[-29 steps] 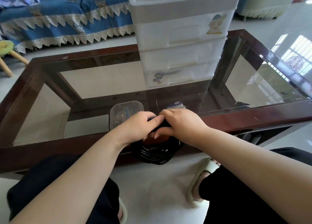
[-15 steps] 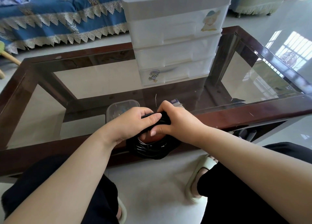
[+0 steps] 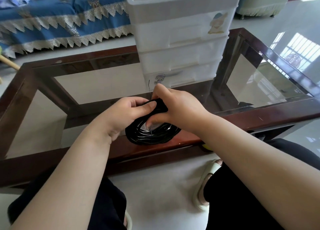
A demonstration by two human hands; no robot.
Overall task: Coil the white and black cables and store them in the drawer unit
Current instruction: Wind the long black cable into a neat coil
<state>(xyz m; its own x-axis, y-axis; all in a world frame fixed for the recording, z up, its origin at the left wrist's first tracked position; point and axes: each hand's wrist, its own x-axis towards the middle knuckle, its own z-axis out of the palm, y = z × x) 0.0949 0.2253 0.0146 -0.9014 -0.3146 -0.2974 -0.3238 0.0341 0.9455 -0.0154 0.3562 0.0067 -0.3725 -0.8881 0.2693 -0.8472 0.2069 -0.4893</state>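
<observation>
**Black coil held at its top, drawers not yet opened**

The black cable [image 3: 152,134] is held as a round coil of many thin, glossy loops, its lower part resting on the dark wooden rim of the glass table [image 3: 173,143]. The top of the coil is pinched by the left hand [image 3: 126,115], thumb pressed over the bundled strands. The same bundle is gripped from the other side by the right hand [image 3: 176,106], fingers curled round it. A thin dark strand [image 3: 149,86], perhaps a tie or the cable's loose end, is seen rising above the right hand; which it is cannot be told.

The risk is judged to lie in the springiness of the loops. If either grip were eased before the bundle is bound, the slick strands could be expected to fan out and the coil to be lost. Because the coil sits at the very table edge, it could also slide off toward the floor.

The drawer unit [image 3: 180,44], of translucent white plastic with cartoon stickers, stands on the glass just behind the hands. All its drawers appear closed, so one hand would have to be freed to open one. The white cable is not seen.
</observation>
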